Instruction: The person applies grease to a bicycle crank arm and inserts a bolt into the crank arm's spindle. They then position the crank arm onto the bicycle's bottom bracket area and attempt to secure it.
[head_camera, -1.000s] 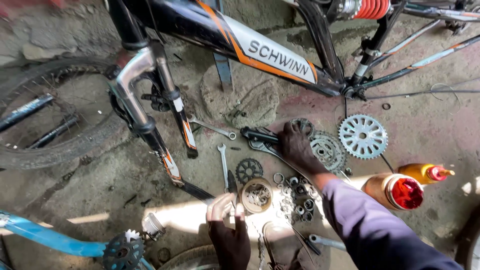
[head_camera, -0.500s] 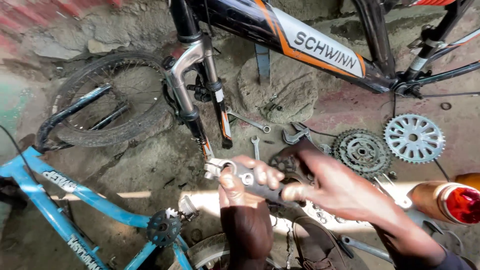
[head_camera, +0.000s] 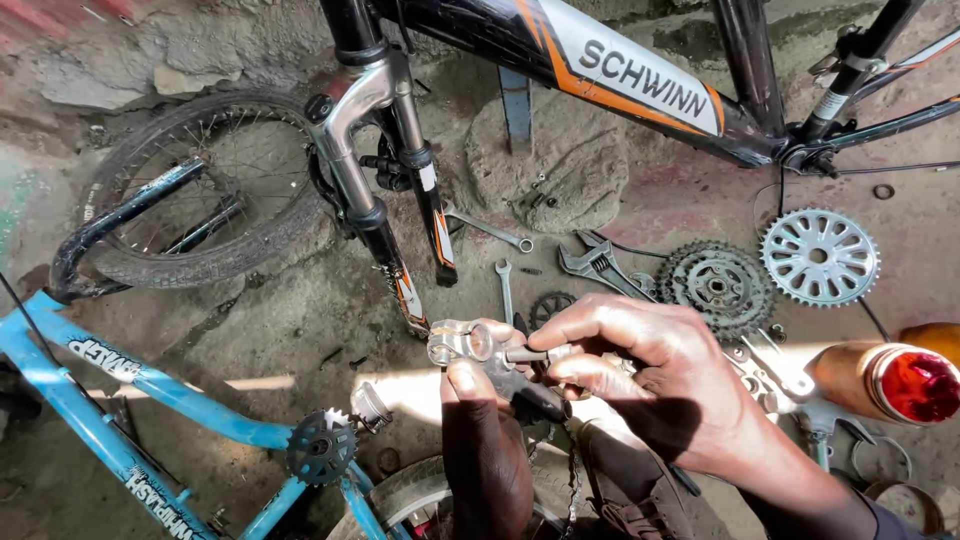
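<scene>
Head view: left hand (head_camera: 480, 400) clamped around a small silver metal bracket (head_camera: 462, 343), near centre. Right hand (head_camera: 640, 375) fingers pinched on a dark bolt (head_camera: 530, 354) entering it. Threading step, apparently; steady alignment needed. Sprockets (head_camera: 818, 256) far right.

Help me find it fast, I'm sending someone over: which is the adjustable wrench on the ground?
Start at the black and orange bicycle frame across the top, then drop below its down tube to the ground. The adjustable wrench lies there, just left of the dark toothed cassette. Its wide dark jawed head sets it apart from the slim silver spanners nearby.
</scene>
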